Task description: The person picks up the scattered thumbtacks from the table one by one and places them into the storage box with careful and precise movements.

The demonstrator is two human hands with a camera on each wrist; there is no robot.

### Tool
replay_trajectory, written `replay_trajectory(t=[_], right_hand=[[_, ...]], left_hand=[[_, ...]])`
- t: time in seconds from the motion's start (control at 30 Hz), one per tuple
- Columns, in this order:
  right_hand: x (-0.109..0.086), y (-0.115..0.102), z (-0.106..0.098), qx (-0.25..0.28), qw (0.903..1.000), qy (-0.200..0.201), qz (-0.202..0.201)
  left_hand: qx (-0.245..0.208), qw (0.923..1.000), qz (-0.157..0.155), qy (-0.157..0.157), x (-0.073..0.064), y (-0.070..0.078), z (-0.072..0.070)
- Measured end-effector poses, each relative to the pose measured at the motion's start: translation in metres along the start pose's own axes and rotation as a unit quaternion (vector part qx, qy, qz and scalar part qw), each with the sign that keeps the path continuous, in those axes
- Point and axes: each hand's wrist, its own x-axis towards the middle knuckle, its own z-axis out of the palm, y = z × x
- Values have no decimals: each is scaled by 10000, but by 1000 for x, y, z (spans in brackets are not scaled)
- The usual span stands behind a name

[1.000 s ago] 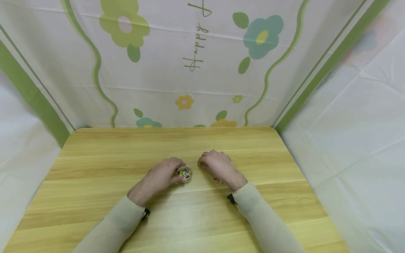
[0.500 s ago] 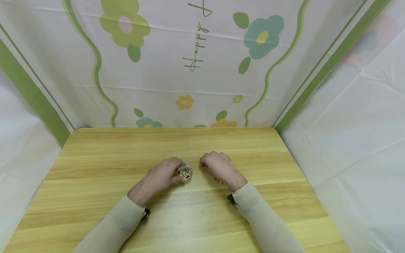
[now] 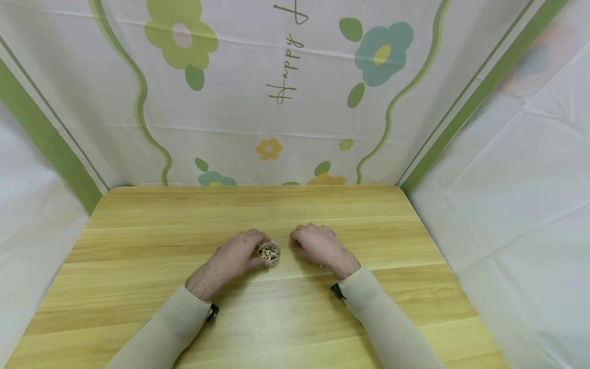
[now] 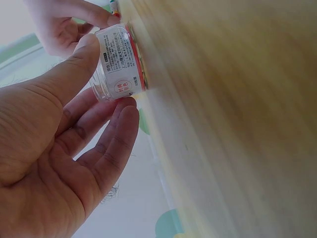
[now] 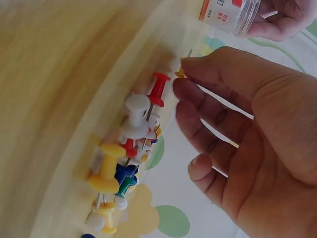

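Observation:
A small clear jar [image 3: 269, 253] of mixed-colour push pins stands on the table, its printed label [image 4: 119, 62] facing the left wrist camera. My left hand [image 3: 232, 256] holds the jar between thumb and fingers. To the right of it, my right hand [image 3: 320, 246] is low over the tabletop. Between its thumb and index finger it pinches a yellow push pin [image 5: 180, 73], with the metal point sticking out. Beside that hand lies a loose heap of push pins, among them a red push pin [image 5: 158, 89], a white push pin [image 5: 136, 115] and a larger-looking yellow push pin [image 5: 107, 168]. In the head view the right hand mostly hides this heap.
The wooden table [image 3: 221, 207] reaches back to a white curtain [image 3: 239, 102] printed with flowers. More white fabric [image 3: 521, 205] hangs on the right side, and some on the left.
My right hand has drawn slightly nearer to me, covering more of the loose push pins. The left hand and the jar have stayed in place.

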Motion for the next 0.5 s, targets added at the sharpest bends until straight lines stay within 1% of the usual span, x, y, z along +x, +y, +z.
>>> replay_trajectory(t=[0.1,0.33,0.5], right_hand=[[0,-2,-2,16,9999,72,-102],[-3,-11,-10,222,9966,586,-540],[-3,-21,-14,241,9940,807,-698]], left_hand=[[-13,10000,-17,-1,0,0,0],[-9,10000,-13,-14,0,0,0],[97,9999,29,7,-1,0,-1]])
